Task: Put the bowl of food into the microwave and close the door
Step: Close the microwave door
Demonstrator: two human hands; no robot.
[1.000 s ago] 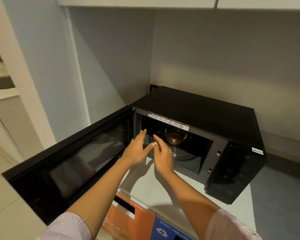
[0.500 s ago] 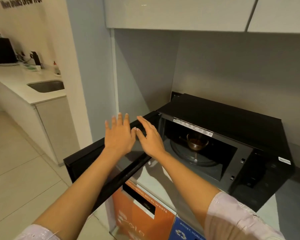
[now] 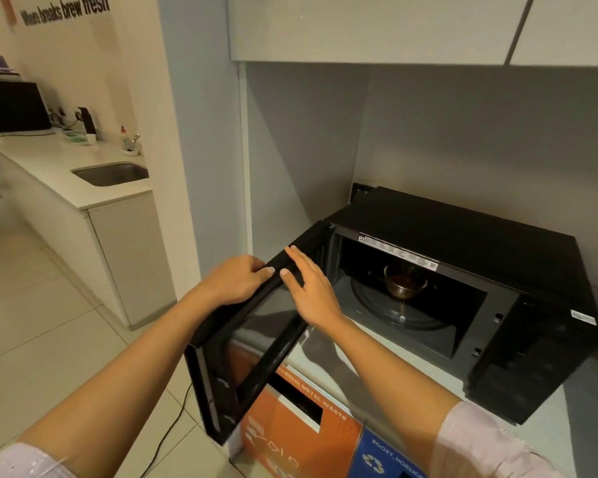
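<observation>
A black microwave [image 3: 463,236] stands on a grey counter in a corner niche. Inside, a glass bowl of dark food [image 3: 405,282] sits on the round turntable. The microwave door [image 3: 256,346] hangs open to the left, swung partway inward. My left hand [image 3: 237,279] curls over the door's top edge from the outer side. My right hand [image 3: 313,288] lies flat against the top edge from the inner side, fingers straight.
Below the counter stand an orange waste bin [image 3: 301,432] and a blue recycling bin [image 3: 387,460]. A white counter with a sink [image 3: 113,174] runs along the left wall. Upper cabinets [image 3: 377,29] hang overhead. A cable trails on the tiled floor.
Both hands withdrew from the microwave opening and moved left onto the door's top edge. The door has swung partway toward the microwave. The bowl stays on the turntable.
</observation>
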